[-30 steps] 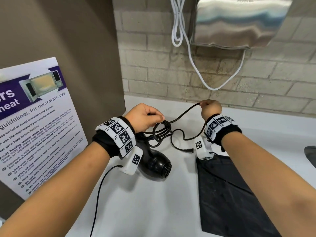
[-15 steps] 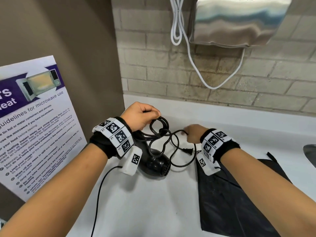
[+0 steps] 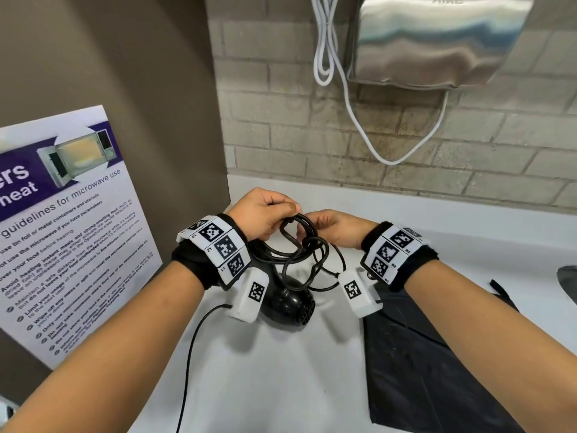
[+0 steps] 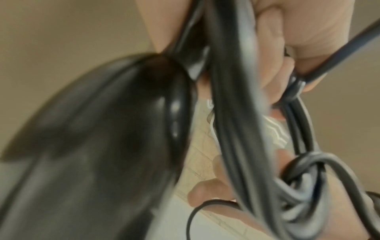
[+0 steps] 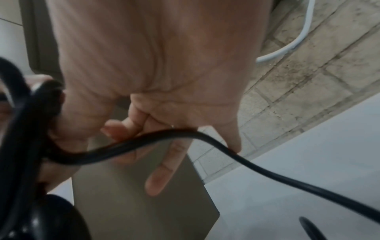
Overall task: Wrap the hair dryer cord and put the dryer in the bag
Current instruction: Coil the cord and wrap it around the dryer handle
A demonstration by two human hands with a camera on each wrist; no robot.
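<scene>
Gripped in left hand [image 3: 260,214]: bundled loops of black cord [image 3: 301,248], fingers curled round them. Pinched by right hand [image 3: 335,228]: one strand of same cord, at 3 o'clock of left hand, touching the bundle. Hung under left wrist, just above white counter [image 3: 281,385]: hair dryer [image 3: 292,306]. Laid flat at 4 o'clock of dryer: black bag [image 3: 431,364]
</scene>
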